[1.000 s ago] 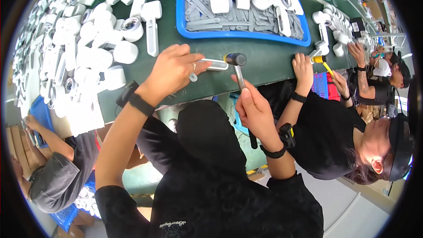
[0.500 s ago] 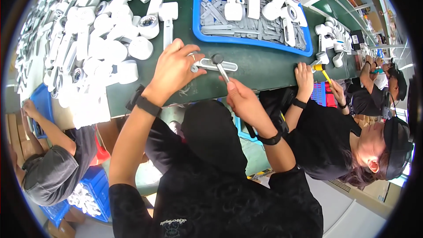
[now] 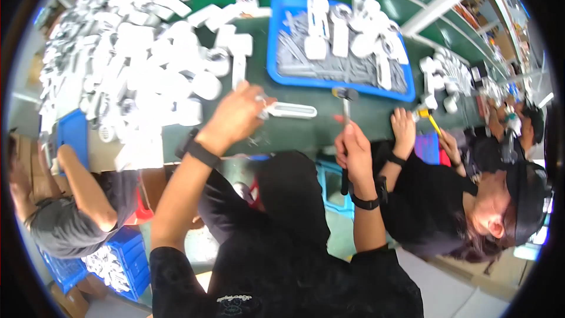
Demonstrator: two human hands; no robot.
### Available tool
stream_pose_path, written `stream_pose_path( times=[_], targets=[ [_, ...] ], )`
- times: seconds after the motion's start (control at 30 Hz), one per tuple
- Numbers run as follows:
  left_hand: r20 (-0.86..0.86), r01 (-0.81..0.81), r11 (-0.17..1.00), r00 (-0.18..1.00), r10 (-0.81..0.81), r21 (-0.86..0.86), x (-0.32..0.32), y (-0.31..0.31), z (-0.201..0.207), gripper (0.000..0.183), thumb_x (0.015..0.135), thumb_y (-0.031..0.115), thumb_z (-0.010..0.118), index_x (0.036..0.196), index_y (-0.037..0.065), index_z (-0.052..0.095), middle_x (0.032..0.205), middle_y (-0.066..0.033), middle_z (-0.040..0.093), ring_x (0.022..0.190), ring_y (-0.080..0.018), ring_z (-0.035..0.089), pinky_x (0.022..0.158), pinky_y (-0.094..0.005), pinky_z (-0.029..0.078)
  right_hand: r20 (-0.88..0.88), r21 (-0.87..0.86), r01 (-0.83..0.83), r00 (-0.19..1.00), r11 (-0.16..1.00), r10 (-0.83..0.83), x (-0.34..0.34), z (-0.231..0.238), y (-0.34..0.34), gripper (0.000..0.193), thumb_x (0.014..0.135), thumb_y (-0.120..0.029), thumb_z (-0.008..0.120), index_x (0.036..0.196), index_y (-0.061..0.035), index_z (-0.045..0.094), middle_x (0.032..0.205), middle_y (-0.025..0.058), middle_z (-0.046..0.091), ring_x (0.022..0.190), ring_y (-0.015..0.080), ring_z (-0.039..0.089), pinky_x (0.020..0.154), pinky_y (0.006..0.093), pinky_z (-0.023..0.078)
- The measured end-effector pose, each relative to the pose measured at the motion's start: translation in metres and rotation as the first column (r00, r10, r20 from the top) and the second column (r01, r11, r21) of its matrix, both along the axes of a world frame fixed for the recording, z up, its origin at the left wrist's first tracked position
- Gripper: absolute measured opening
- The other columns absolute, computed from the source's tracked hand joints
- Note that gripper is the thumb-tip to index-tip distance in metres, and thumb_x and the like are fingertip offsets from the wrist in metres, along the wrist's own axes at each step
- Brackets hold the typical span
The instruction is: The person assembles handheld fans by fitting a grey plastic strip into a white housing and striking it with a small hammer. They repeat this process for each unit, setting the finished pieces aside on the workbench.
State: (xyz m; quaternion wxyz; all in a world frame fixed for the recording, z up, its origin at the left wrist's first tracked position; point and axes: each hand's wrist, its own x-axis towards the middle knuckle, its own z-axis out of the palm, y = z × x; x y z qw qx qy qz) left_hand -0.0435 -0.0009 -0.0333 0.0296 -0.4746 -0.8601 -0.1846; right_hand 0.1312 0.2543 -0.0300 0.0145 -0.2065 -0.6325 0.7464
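My left hand (image 3: 236, 112) is closed on one end of a slim white plastic handle part (image 3: 292, 110), which lies on the green bench with its free end pointing right. My right hand (image 3: 355, 146) grips a small hammer (image 3: 346, 106) by its shaft. The dark hammer head is up near the blue tray's front edge, apart from the part. Fingers hide the part's left end. Just beyond my left hand stands a white T-shaped piece (image 3: 239, 47).
A blue tray (image 3: 341, 85) holds grey strips and several white parts. White parts (image 3: 135, 65) heap up at left. On the right, a co-worker's hand (image 3: 404, 132) rests beside a yellow hammer (image 3: 434, 122). Another person (image 3: 88, 194) sits at left. Metal shelving (image 3: 450, 0) borders the bench.
My right hand has swung the hammer right, off the white handle part and toward the tray. My left hand still holds the part. The whole view has shifted slightly.
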Motion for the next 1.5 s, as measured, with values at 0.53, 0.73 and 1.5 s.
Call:
stream_pose_path(
  times=[0.53,0.73,1.5],
  targets=[
    [0.286,-0.924,0.371,0.333,0.898,-0.091,-0.204,-0.213,0.144,0.074,0.081,0.069,0.064,0.094,-0.003,0.077,0.074,-0.0133,0.075,0.069,-0.0225,0.074,0.07,-0.0344,0.056,-0.042,0.036,-0.103,0.994,0.994,0.104,-0.043,-0.062,0.038,0.039,0.111,-0.029,0.046,0.139,-0.005,0.057,0.066,-0.0048,0.047,0.051,0.0028,0.04,0.045,0.0199,0.032],
    [0.557,-0.986,0.023,0.112,0.823,0.165,-0.284,-0.309,0.108,0.054,0.08,0.045,0.075,0.097,-0.006,0.075,0.081,-0.016,0.074,0.061,-0.0233,0.073,0.055,-0.0329,0.059,-0.034,0.12,-0.06,0.997,0.991,0.065,-0.038,-0.063,0.036,0.037,0.111,-0.029,0.045,0.137,-0.0056,0.057,0.065,-0.0044,0.046,0.049,0.0028,0.039,0.044,0.0203,0.031],
    [0.303,-0.398,0.894,0.895,0.329,0.205,-0.048,0.077,0.07,0.05,0.088,0.041,0.078,0.122,0.004,0.072,0.099,-0.0141,0.075,0.085,-0.0267,0.072,0.075,-0.0375,0.057,-0.077,0.138,-0.037,0.996,0.99,0.048,-0.035,-0.054,0.038,0.037,0.111,-0.03,0.045,0.135,-0.0047,0.059,0.068,-0.0046,0.047,0.054,0.0029,0.039,0.049,0.0205,0.032]
  ],
)
